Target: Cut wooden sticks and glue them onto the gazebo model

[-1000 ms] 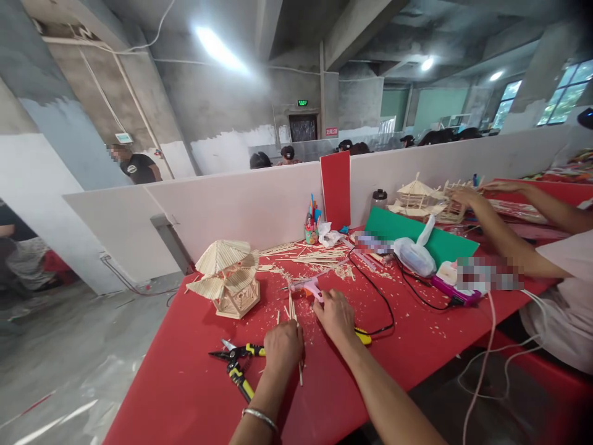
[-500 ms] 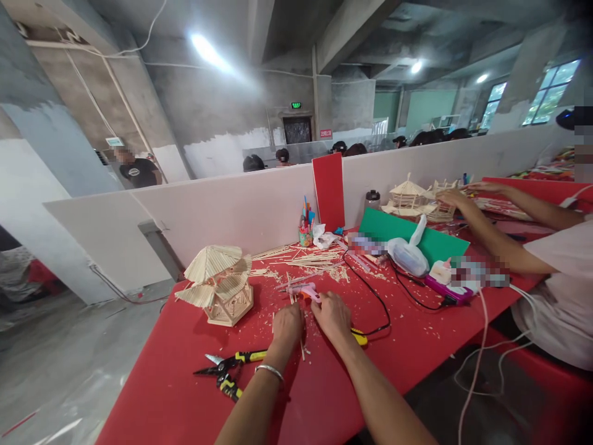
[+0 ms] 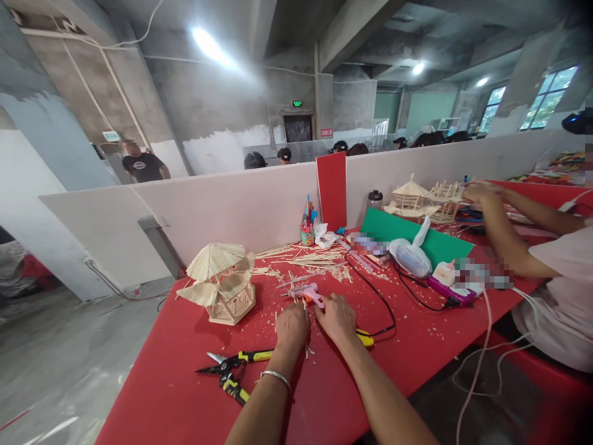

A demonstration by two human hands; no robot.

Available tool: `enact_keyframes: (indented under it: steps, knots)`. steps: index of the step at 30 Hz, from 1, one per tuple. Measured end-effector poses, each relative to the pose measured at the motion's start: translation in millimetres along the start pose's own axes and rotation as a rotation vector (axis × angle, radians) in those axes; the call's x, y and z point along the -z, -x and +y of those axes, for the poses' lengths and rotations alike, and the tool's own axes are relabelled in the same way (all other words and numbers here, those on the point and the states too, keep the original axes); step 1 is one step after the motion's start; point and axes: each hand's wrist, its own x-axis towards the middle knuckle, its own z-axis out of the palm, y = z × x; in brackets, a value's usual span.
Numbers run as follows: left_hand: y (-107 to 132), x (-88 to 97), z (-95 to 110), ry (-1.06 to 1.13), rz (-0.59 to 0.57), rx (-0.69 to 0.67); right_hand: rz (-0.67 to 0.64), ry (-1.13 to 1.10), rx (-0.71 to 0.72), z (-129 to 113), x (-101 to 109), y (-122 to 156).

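Observation:
My left hand [image 3: 291, 326] rests on the red table [image 3: 185, 395], fingers curled round a few thin wooden sticks [image 3: 306, 352] that poke out above and below it. Close beside it, my right hand [image 3: 337, 318] lies knuckles up on the table, fingers bent down over something I cannot make out. A pink glue gun [image 3: 306, 292] lies just beyond both hands, its black cable [image 3: 380, 295] looping to the right. A yellow-handled tool [image 3: 364, 338] peeks out from behind my right wrist.
Yellow-handled cutters [image 3: 231, 368] lie left of my left arm. A stick-built pavilion model [image 3: 221, 281] stands at the left, loose sticks [image 3: 310, 256] behind the glue gun. A co-worker's arms [image 3: 504, 228] reach over another model [image 3: 417, 199] at right. A white partition [image 3: 259, 204] bounds the table.
My left hand has moved forward and right from near the cutters, and now sits close beside my right hand. The co-worker's hand has shifted right along the model.

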Motion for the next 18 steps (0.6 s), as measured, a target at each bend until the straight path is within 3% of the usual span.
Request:
enact_keyframes:
  steps: [4, 9, 14, 18]
  knots:
    - [2, 0.1, 0, 0.067, 0.043, 0.013, 0.009, 0.005, 0.011, 0, 0, 1]
    - [9, 15.2, -12, 0.208, 0.137, 0.069, 0.012, -0.032, 0.043, 1, 1, 0]
    - [20, 32.0, -53, 0.412, 0.258, 0.110, 0.026, -0.051, 0.057, 1, 1, 0]
    - [33, 34.6, -85, 0.605, 0.365, 0.110, 0.045, -0.057, 0.061, 1, -1, 1]
